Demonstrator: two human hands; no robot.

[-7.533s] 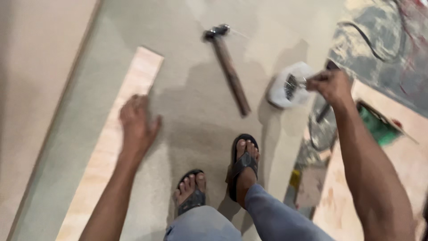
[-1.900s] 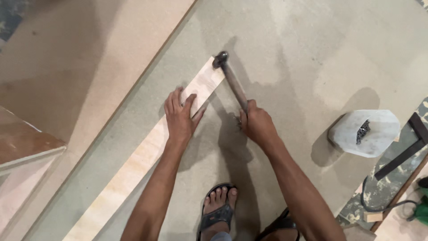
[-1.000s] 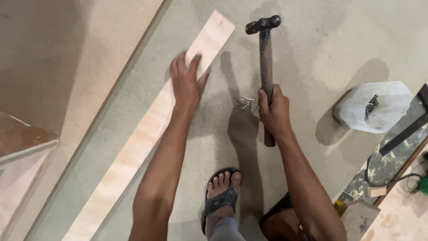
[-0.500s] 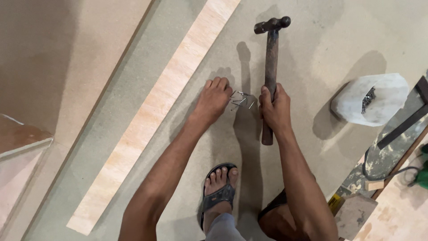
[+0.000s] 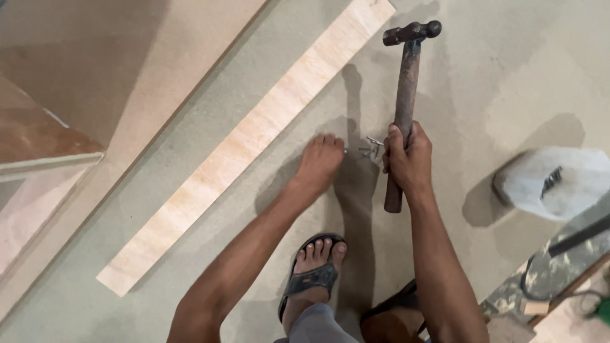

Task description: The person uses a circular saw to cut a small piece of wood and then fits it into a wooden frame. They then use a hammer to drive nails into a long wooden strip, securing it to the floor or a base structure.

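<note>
My right hand [image 5: 408,159] grips the wooden handle of a hammer [image 5: 404,89], whose dark metal head points away from me. A small bunch of nails [image 5: 371,149] sticks out from the fingers of that same hand. My left hand [image 5: 319,162] is just left of them, fingertips pinched on one nail. A long pale wooden strip [image 5: 248,143] lies diagonally on the floor to the left of both hands, touched by neither.
My sandalled left foot [image 5: 312,274] stands below the hands. A white plastic container [image 5: 554,184] with a dark item inside sits at the right. Large wooden boards [image 5: 95,89] lie at the left, and a patterned mat with cables [image 5: 559,279] at lower right.
My left hand left the wooden strip and moved right to the nails beside my right hand. The right hand raised the hammer upright and keeps holding it.
</note>
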